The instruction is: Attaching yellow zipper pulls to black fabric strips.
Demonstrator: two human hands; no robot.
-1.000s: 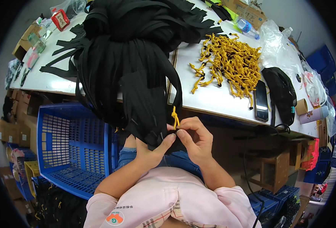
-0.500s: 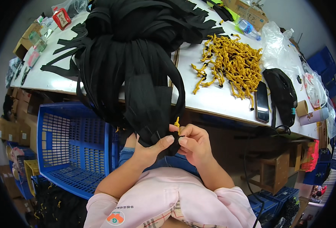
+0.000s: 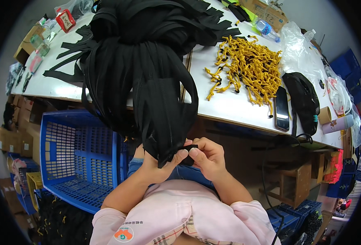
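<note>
Left hand (image 3: 158, 165) & right hand (image 3: 207, 157) both pinch one black strap end (image 3: 187, 148); loose grip could drag hanging strap bundle (image 3: 147, 81) off table (image 3: 229, 108).

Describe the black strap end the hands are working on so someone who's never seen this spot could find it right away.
Start at the big heap of black straps spilling off the front edge of the white table. Follow the hanging bundle down to its lowest tip, in front of the person's lap beside the blue basket. The strap end is the one pinched between the left hand and right hand; the other straps hang loose.
</note>
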